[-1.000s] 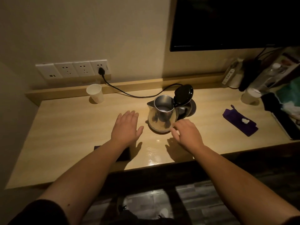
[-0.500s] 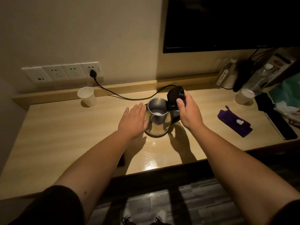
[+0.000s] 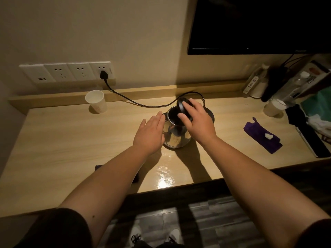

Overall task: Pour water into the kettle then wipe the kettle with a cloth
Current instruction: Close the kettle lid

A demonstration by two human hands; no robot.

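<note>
A steel kettle (image 3: 176, 138) stands mid-table, its black hinged lid (image 3: 182, 107) half lowered over the mouth. My right hand (image 3: 198, 120) lies on the lid, fingers spread across it. My left hand (image 3: 150, 133) rests flat against the kettle's left side, fingers straight. A white paper cup (image 3: 95, 102) stands at the back left by the wall. A dark cloth (image 3: 98, 167) lies near the front edge, mostly hidden under my left forearm.
A black cord (image 3: 136, 102) runs from the wall sockets (image 3: 66, 71) to the kettle base. A purple cloth (image 3: 261, 135) with a white scrap lies to the right. Bottles, a second cup (image 3: 273, 108) and dark items crowd the right end under the screen (image 3: 259, 24).
My right hand rose from the table to the upright lid and has pushed it partway down over the kettle's mouth. My left hand slid right, up against the kettle's side.
</note>
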